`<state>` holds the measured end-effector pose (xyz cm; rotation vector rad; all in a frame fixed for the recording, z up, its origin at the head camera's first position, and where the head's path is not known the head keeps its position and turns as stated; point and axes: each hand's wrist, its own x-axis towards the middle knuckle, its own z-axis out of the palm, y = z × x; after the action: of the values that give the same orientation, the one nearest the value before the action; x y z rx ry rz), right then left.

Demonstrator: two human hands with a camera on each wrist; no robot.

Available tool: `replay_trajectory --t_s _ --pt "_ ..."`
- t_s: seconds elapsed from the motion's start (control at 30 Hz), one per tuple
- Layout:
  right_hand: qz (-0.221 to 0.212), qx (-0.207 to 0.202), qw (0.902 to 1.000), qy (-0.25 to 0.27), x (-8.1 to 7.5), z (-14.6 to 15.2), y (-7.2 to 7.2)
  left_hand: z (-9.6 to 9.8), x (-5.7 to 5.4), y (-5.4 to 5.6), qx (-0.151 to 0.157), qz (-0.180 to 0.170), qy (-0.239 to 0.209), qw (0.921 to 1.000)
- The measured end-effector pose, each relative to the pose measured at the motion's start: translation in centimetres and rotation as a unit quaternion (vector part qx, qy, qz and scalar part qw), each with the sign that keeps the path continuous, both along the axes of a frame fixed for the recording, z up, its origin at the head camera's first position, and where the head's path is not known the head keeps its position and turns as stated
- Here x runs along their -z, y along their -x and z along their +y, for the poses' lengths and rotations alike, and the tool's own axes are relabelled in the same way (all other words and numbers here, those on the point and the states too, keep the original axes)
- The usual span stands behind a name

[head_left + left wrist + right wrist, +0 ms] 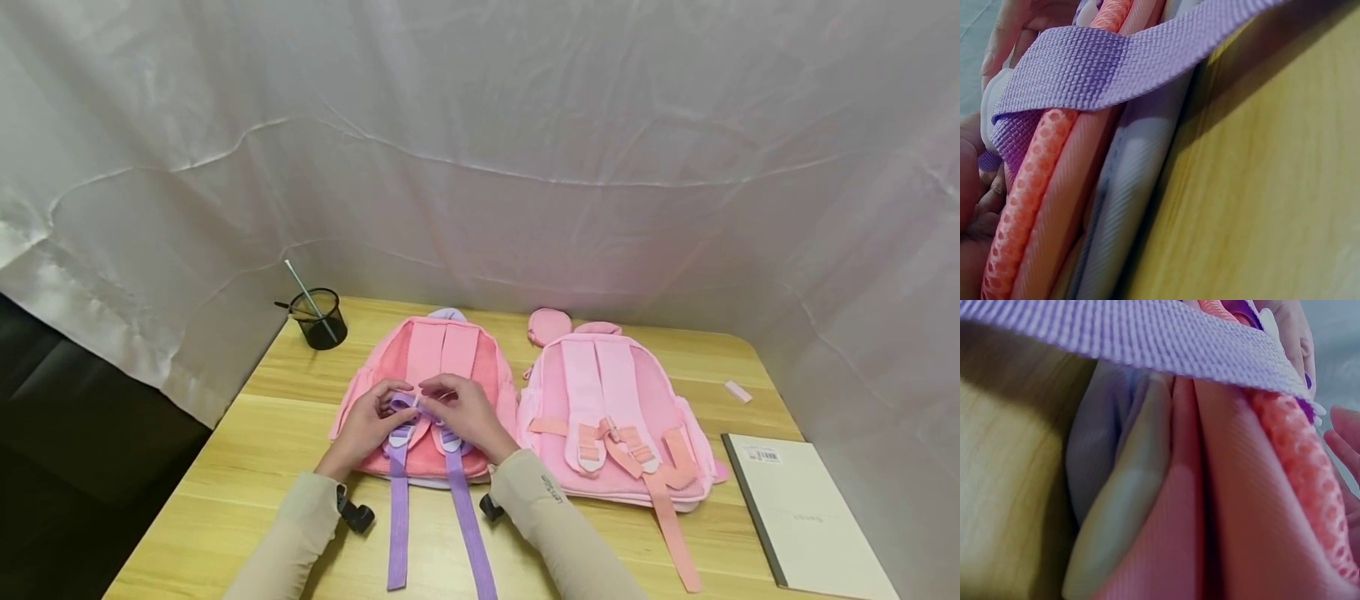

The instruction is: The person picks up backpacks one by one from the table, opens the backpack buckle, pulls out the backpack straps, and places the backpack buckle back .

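Note:
A coral-pink backpack lies back panel up on the table, its shoulder straps running down the middle. Over its lower part, my left hand pinches a looped purple webbing strap. From the other side my right hand grips the same bundle, fingertips near a small white tie. Two loose purple strap ends hang toward the front edge from white buckles. In both wrist views purple webbing crosses the bag's edge; the fingertips' contact is mostly hidden there.
A lighter pink backpack with orange straps lies to the right, a small pink pouch behind it. A black mesh pen cup stands back left. At right are a notebook and a small pale pink block.

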<state>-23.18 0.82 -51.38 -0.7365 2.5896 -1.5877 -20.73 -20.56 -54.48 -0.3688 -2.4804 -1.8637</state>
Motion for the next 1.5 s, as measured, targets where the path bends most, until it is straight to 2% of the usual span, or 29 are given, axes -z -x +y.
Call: replay_trajectory --t_s 0.2,0.43,0.53,0.7,0.8,0.97,1.17,1.5 --pt "0.011 -0.019 0.9997 -0.008 0.2 -0.1 0.3 0.2 0.1 0.1 0.001 0.006 0.015 0.9999" --pt "0.017 -0.01 0.9993 -0.031 0.7 -0.2 0.4 0.2 0.1 0.0 0.001 0.023 0.045 0.9987" --pt "0.018 -0.004 0.9995 -0.026 0.7 -0.1 0.3 0.3 0.0 0.0 -0.005 0.023 0.023 0.9994" --pt "0.012 0.013 0.9996 -0.021 0.8 0.0 0.3 0.7 -0.2 -0.2 -0.045 0.03 -0.021 0.9983" --pt "0.006 0.024 0.9995 -0.018 0.8 0.1 0.4 0.8 -0.2 -0.4 -0.063 0.035 -0.006 0.9974" --pt "0.0 0.035 0.9993 -0.015 0.9 0.2 0.3 0.5 0.5 -0.5 -0.05 0.056 0.009 0.9972" --pt "0.003 0.043 0.999 -0.01 1.1 0.2 0.3 0.5 0.5 -0.5 -0.05 0.089 0.045 0.9938" --pt "0.003 0.05 0.9988 -0.003 1.1 0.2 0.1 1.1 0.3 -0.5 -0.065 0.081 0.079 0.9914"
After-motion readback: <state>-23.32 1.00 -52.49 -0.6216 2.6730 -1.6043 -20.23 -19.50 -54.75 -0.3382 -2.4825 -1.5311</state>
